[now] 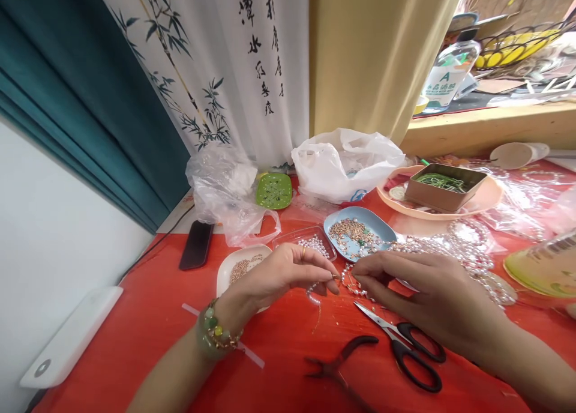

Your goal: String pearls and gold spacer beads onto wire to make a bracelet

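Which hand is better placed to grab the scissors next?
Right, likely. The scissors lie just below the right hand, handles toward its wrist. The left hand sits farther off, across the bead strand both hands pinch.

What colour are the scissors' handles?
The scissors have black handles; the head view shows them.

- We see a bead strand (355,288): small white pearl-like beads strung in a line, with tiny gold-coloured bits among them.
- We find it low over the red table (279,347), near the middle. The fingertips of the left hand (279,275) and the right hand (414,287) pinch it at two spots just beside each other.
- One part droops below the left hand in a small loop towards the tabletop. The other part curves away under the right hand's fingers, where we lose sight of it.
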A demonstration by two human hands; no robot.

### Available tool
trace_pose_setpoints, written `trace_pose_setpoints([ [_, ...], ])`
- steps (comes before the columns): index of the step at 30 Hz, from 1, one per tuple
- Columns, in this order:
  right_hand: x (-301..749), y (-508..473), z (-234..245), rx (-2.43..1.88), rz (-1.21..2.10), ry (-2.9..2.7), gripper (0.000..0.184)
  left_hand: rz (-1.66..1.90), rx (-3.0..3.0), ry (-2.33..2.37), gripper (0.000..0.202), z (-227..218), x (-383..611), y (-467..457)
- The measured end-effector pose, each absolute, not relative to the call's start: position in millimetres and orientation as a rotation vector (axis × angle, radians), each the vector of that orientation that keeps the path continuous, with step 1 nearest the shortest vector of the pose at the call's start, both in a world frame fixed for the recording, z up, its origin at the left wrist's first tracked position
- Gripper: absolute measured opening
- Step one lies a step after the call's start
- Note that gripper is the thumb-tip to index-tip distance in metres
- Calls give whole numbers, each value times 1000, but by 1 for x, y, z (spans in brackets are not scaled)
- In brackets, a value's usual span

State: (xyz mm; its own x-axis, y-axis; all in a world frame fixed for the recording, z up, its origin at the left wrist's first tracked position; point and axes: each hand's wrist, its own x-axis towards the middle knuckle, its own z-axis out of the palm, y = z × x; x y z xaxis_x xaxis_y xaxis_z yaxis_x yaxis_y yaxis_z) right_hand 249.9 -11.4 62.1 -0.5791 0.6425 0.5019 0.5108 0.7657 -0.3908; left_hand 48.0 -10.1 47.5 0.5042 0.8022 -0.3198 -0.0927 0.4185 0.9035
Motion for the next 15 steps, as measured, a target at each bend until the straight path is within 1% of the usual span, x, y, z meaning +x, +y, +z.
trace_pose_setpoints([
  [5, 250, -13, 61, -864, 191, -2334, 16, 652, 931, 849, 10, 47, 48, -10],
  [15, 252, -15, 61, -839, 224, -2318, 18, 650, 879, 814, 12, 47, 47, -9],
])
